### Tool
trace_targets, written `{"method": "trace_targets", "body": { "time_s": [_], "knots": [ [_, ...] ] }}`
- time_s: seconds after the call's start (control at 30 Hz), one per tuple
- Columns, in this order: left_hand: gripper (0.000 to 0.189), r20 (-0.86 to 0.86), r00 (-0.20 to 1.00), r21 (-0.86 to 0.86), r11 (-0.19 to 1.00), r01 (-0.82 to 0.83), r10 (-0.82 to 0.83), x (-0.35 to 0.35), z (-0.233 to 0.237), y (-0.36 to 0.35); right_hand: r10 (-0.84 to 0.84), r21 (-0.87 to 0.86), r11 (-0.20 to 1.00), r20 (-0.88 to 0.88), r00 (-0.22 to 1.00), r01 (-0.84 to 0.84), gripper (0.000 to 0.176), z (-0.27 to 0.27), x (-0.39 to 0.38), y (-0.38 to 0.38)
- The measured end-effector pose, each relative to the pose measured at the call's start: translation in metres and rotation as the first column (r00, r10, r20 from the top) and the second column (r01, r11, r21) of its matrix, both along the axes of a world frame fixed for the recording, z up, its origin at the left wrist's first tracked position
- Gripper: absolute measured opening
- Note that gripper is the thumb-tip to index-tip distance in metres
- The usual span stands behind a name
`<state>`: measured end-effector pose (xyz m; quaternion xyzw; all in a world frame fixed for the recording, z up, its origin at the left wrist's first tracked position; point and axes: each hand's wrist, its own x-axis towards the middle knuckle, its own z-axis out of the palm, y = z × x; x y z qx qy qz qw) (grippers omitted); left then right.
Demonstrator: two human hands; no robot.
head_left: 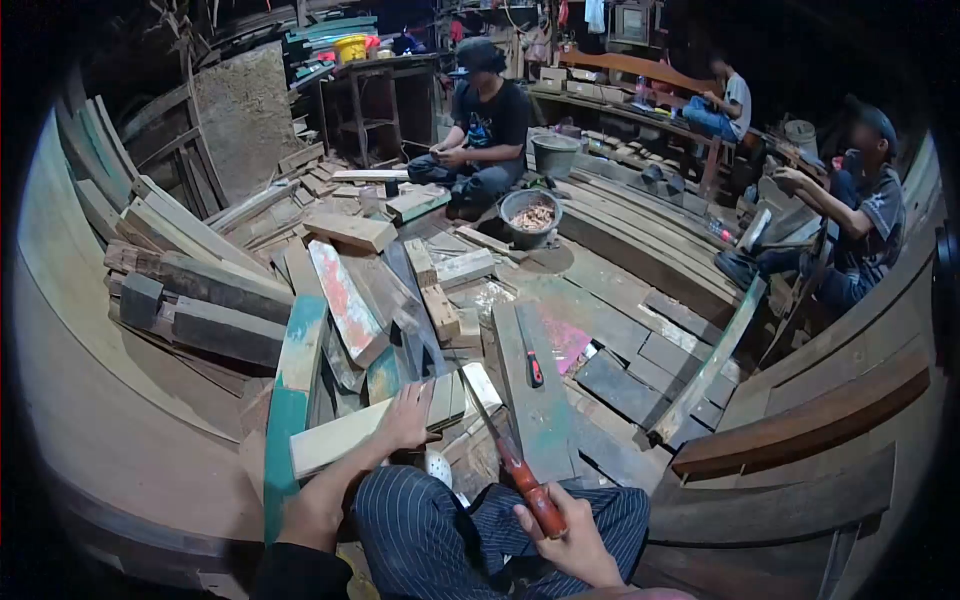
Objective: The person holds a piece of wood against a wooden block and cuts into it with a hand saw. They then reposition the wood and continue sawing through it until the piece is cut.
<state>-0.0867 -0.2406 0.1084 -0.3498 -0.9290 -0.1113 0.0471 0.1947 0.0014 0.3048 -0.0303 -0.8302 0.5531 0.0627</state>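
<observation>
My left hand lies with its fingers stretched out on a pale wooden beam, pressing on its top near the right part. In my right hand is the reddish-brown wooden handle of a long, narrow-bladed tool. Its dark blade points up and away, with the tip beside the beam's right end. Whether the blade touches the wood cannot be made out. A red and black handled tool rests on a greenish plank just beyond my right hand.
Stacked timber fills the left side. Ahead sit a person in dark clothes and a bucket of wood scraps. Two more people sit at the right, one close by and one farther off. A curved brown beam lies right.
</observation>
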Motion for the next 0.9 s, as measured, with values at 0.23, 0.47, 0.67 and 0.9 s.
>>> {"method": "trace_targets", "body": {
  "time_s": [0.23,0.47,0.67,0.9],
  "knots": [
    [0.119,0.032,0.999,0.035,0.999,0.006,-0.007,0.003,0.005,-0.005,0.051,-0.01,0.999,0.007,0.999,-0.051,0.028,-0.001,0.002,-0.017],
    [0.12,0.067,0.998,0.045,0.999,-0.017,0.014,0.0,0.003,-0.004,-0.034,-0.02,0.999,-0.075,0.997,0.033,0.024,-0.018,0.0,-0.001],
    [0.123,0.09,0.994,0.023,0.997,-0.07,0.068,-0.002,-0.012,-0.007,0.084,0.105,0.991,-0.019,0.996,-0.082,0.027,0.013,-0.003,-0.01],
    [0.114,0.097,0.993,0.047,0.996,-0.073,0.068,0.002,0.0,-0.003,0.075,0.108,0.991,-0.007,0.997,-0.074,0.028,0.017,0.0,-0.021]
  ]
}}
